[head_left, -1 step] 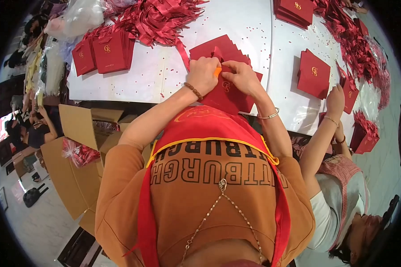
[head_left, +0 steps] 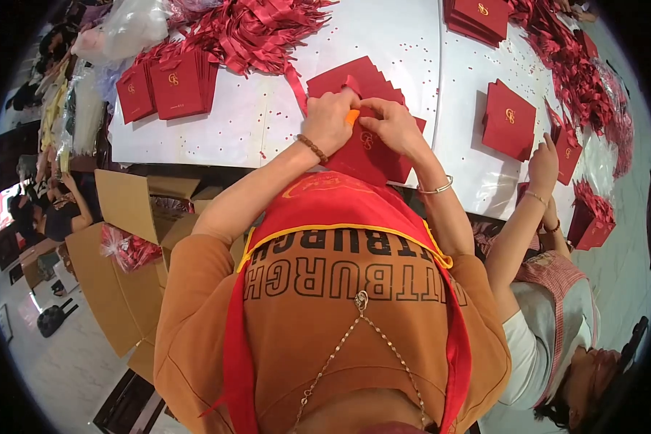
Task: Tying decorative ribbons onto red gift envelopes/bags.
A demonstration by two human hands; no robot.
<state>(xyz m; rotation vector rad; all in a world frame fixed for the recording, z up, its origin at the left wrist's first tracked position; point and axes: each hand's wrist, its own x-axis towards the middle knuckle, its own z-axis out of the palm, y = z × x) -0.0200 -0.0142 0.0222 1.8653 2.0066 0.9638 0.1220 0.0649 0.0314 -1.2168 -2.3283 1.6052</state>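
Observation:
My left hand (head_left: 328, 123) and my right hand (head_left: 392, 129) meet over a red paper gift bag (head_left: 362, 155) with a gold emblem, near the table's front edge. Both hands are closed, their fingertips pinched at the top of the bag. A red ribbon (head_left: 351, 82) loops up by the left fingers, which grip it. What the right fingertips pinch is partly hidden; it appears to be the same ribbon. Something orange (head_left: 351, 117) shows at my left thumb. More flat red bags (head_left: 363, 70) lie fanned out under and beyond my hands.
Red bags stand in a stack (head_left: 183, 92) at left, with a ribbon heap (head_left: 257, 32) behind. More bag stacks (head_left: 510, 119) lie to the right, where a co-worker's hand (head_left: 544, 163) reaches over the table (head_left: 267, 137). An opened cardboard box (head_left: 112, 282) is at my left.
The ribbon loop by my left fingers stands slightly higher and shows more. My left hand has shifted a little; my right hand stays nearly in place.

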